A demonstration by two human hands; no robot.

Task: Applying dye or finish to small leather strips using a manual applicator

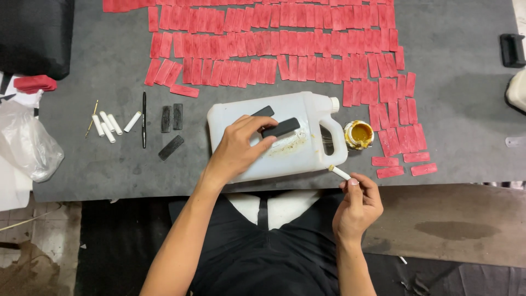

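Fingers of the left hand (pixel 238 145) pinched on a small black bar (pixel 280 127), thumb at the near edge, fingertips at the far edge. Lies flat on the side of a white jug (pixel 307 109), near the middle of it. Jug tipped over on the grey table (pixel 466 109), cap pointing away. Second black bar (pixel 263 111) just beside the first, half hidden by the fingers. Looks light, thin and stiff, like a little slab, probably with no bend in it. Looks smooth too, so maybe a bit slippery. Best held by the two long edges and not by the flat top. Yellow-brown smears on the jug right by the bar, so maybe sticky there. Right hand (pixel 359 205) lower down, near the table edge, closed around a short white stick (pixel 339 172), tip poking up toward the jug. Looks very light and easy to drop, so best held near the bottom end with thumb and finger. Small pot (pixel 359 134) of yellow-brown goo just past the jug handle, open on top. Lots of red bars (pixel 274 44) in rows across the far side of the table. More white sticks (pixel 107 125), a black pen (pixel 144 111) and loose black bars (pixel 171 147) off to the left, well apart from both hands.
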